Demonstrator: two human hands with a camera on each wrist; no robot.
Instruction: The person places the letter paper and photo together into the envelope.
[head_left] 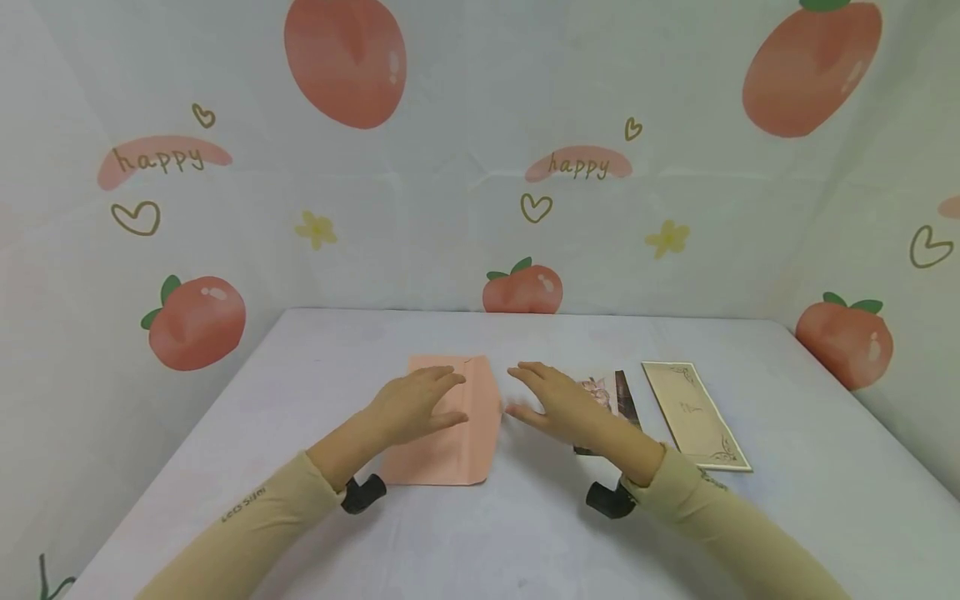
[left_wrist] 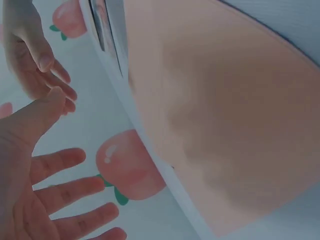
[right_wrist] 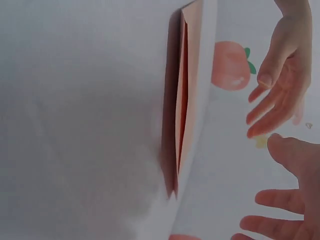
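Observation:
A peach-pink paper envelope point(head_left: 442, 454) lies on the white table, its pointed flap to the right. Over it hovers my left hand point(head_left: 411, 407), fingers extended and holding nothing. In the left wrist view the envelope point(left_wrist: 235, 110) fills the right side, apart from the spread fingers of the left hand point(left_wrist: 55, 185). My right hand point(head_left: 558, 404) is raised just right of the flap, fingers loosely straight and holding nothing. From the right wrist view, the envelope point(right_wrist: 187, 100) appears edge-on with a slightly gaping opening, and the right hand point(right_wrist: 285, 200) is away from it.
Right of the envelope lies a dark-edged picture card point(head_left: 626, 396), partly hidden by the right forearm. Farther right is a beige card point(head_left: 690, 412) with ornamental corners. A white curtain point(head_left: 450, 208) printed with peaches hangs behind the table point(head_left: 540, 542).

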